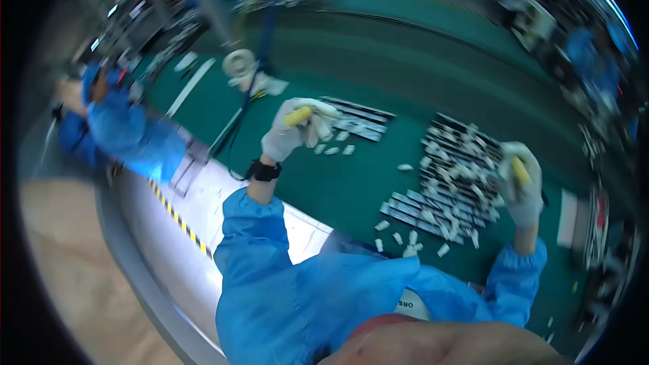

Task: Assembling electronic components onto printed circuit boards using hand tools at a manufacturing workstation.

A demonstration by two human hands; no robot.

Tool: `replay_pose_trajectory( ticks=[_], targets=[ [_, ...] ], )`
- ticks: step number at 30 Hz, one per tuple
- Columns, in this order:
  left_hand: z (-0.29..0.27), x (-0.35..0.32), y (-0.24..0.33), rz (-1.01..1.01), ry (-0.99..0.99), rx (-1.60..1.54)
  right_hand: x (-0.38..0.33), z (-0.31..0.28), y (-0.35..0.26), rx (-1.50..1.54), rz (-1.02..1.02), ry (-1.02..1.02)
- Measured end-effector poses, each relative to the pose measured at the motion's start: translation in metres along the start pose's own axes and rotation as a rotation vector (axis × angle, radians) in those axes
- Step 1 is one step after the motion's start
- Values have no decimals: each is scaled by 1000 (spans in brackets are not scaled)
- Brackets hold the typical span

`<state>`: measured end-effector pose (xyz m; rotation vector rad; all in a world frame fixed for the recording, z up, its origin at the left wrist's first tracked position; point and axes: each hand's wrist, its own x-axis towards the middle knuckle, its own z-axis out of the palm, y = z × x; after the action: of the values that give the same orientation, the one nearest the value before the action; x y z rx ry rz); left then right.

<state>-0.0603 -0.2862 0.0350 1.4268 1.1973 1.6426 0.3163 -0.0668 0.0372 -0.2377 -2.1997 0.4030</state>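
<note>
Clearly, a green table (365,179) is taking up most of the view, curving away toward the far side. The person's blue jacket (318,301) is filling the lower middle, its two sleeves reaching out over the table. At the far left, a co-worker (132,125) in blue clothing and a blue cap is facing the same table.

A large spread of dark and pale strips (454,182) is lying on the right half of the table, with many white bits scattered over it. A smaller group of similar strips (365,119) is lying farther left, just beside the left hand.

Both hands are wearing white gloves. The left hand (295,130) is hovering near the smaller group, fingers bending inward; whether it is gripping anything, I cannot tell. The right hand (520,186) is sitting at the right edge of the large spread, its fingers curling; its grip, too, I cannot tell.

A black band (264,171) is circling the left wrist. Something yellow is showing on each glove, perhaps a finger cover. Smallest of all, loose white pieces (404,167) are lying between the two groups, below the smaller one and along the large spread's near edge.
</note>
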Motion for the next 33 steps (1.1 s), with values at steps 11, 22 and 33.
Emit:
replay_pose_trajectory(
  ticks=[11,22,33],
  targets=[
    [152,108,0,-182,-353,-782,32,3,-71,306,83,-264],
    [133,58,-17,-93,-262,438,16,-9,-58,63,17,-177],
    [57,67,-70,-136,-219,1659,32,2,14,5,280,-69]
  ],
)
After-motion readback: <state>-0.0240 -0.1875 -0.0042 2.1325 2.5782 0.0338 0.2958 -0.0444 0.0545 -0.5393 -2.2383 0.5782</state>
